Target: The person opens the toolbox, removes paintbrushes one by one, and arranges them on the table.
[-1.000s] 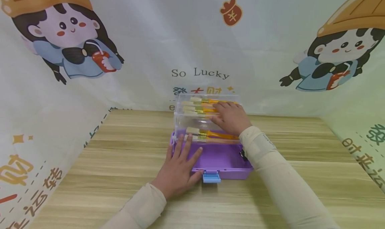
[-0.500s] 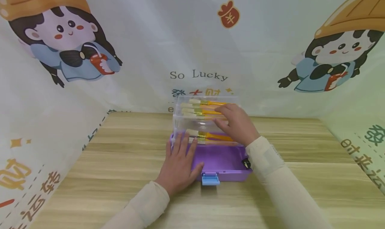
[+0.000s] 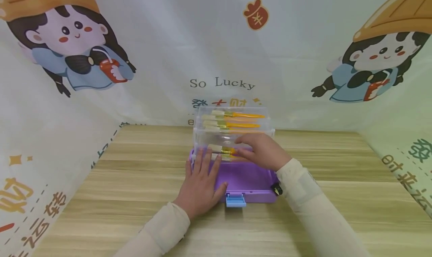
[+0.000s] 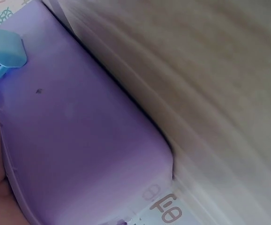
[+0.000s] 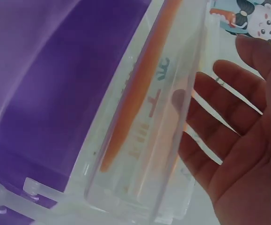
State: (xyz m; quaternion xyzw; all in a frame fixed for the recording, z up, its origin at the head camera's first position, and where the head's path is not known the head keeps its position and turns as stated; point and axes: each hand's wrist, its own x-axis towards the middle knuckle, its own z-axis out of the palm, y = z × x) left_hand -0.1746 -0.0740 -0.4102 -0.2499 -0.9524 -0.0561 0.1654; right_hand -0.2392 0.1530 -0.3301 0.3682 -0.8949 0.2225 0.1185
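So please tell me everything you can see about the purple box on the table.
The purple box is an open plastic case with rounded corners and a light blue latch on its front wall. It sits flat on the wooden table. Clear tiered trays holding orange-handled brushes rise stepwise from its back. The left hand rests flat on its front left rim; the right hand lies over the lowest tray, fingers straight.

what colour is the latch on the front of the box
Light blue; the latch on the purple box shows best in the head view.
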